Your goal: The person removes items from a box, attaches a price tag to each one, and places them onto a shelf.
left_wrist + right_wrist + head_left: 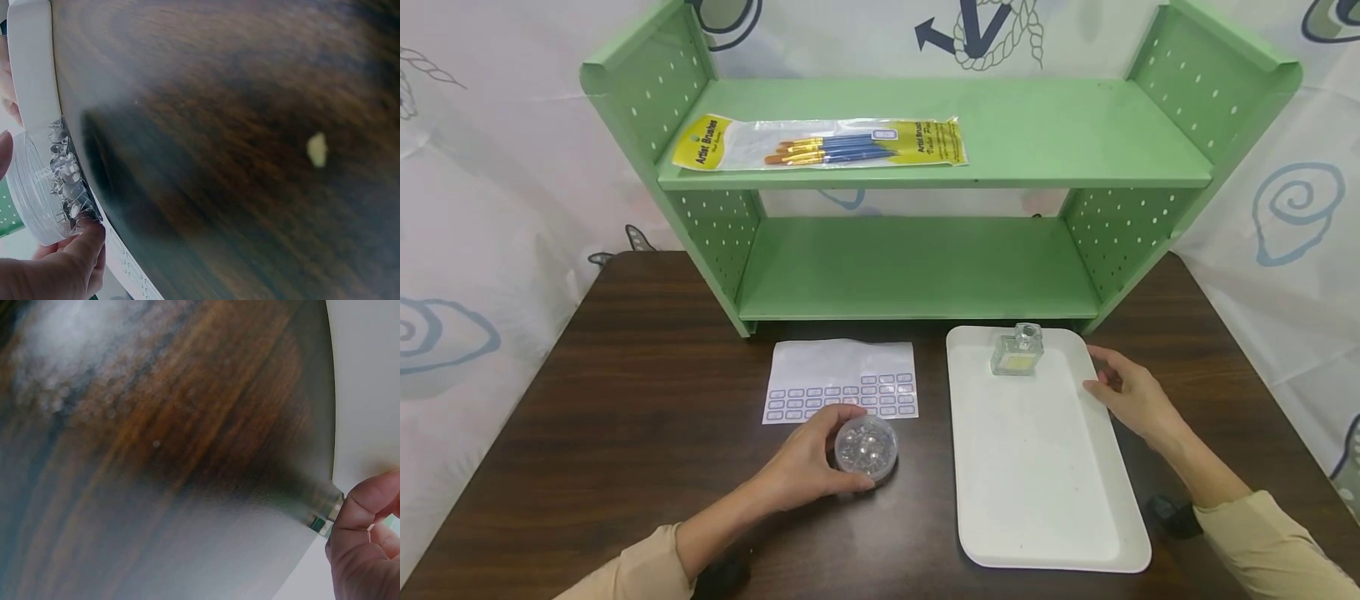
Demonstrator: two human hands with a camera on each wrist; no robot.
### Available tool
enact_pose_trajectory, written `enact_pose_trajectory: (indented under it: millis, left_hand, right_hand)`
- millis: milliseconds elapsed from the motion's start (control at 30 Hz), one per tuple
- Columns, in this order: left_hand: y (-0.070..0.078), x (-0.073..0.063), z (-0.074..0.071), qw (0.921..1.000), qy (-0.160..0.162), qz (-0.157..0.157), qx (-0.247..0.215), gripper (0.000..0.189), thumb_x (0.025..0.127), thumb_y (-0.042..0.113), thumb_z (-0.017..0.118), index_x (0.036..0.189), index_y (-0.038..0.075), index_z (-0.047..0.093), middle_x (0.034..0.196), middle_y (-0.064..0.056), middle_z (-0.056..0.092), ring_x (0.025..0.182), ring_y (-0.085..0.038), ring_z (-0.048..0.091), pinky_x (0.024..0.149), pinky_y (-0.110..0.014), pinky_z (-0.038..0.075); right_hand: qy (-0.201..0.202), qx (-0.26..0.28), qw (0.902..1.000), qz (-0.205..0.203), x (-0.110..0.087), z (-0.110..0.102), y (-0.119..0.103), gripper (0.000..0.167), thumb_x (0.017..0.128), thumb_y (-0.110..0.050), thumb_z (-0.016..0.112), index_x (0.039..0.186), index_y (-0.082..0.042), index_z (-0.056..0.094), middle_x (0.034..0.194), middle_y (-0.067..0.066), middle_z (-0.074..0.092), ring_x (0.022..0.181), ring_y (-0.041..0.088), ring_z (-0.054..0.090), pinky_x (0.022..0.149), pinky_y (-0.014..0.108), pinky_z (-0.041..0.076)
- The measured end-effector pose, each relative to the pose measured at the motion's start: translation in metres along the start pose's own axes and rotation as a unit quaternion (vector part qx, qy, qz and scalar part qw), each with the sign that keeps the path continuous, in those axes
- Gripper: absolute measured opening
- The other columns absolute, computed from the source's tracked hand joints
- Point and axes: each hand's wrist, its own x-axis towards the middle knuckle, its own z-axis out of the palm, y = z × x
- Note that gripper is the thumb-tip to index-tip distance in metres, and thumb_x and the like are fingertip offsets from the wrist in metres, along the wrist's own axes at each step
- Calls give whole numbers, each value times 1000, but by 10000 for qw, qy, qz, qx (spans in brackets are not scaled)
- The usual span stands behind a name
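My left hand grips a round clear tub of thumbtacks, with the thumb and fingers on opposite sides. In the left wrist view, silvery thumbtacks show through the wall of the tub. A dark shadow lies beside it on the tabletop. At the right edge of the white tray, my right hand holds the rim, its thumb over the edge and its fingers bent. Inside the tray, near the far end, stands a small clear glass bottle with a yellowish label.
A sheet of small blue-bordered labels lies beyond my left hand. Behind it stands a green two-tier shelf. Its upper tier carries a packet of artist brushes. Everything rests on a dark wooden table before a patterned curtain.
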Motion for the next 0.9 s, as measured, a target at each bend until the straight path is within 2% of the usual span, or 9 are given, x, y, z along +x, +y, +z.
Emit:
enact_pose_trajectory:
  millis: [400,900]
  left_hand:
    - [-5,2,0,9998,-60,-85,-164,78,62,19,88,127,2,48,118,-10,56,107,-21,57,92,-29,47]
    - [-8,2,0,9999,-68,-64,-79,78,62,21,88,127,3,48,119,-9,56,107,-20,56,94,-32,47]
  right_hand:
    - [2,16,10000,39,0,0,1,52,91,-2,57,137,8,37,87,10,43,74,10,42,53,20,38]
    - [-19,46,10000,53,-1,0,-1,52,91,-3,57,137,8,36,88,11,43,74,10,43,53,20,39]
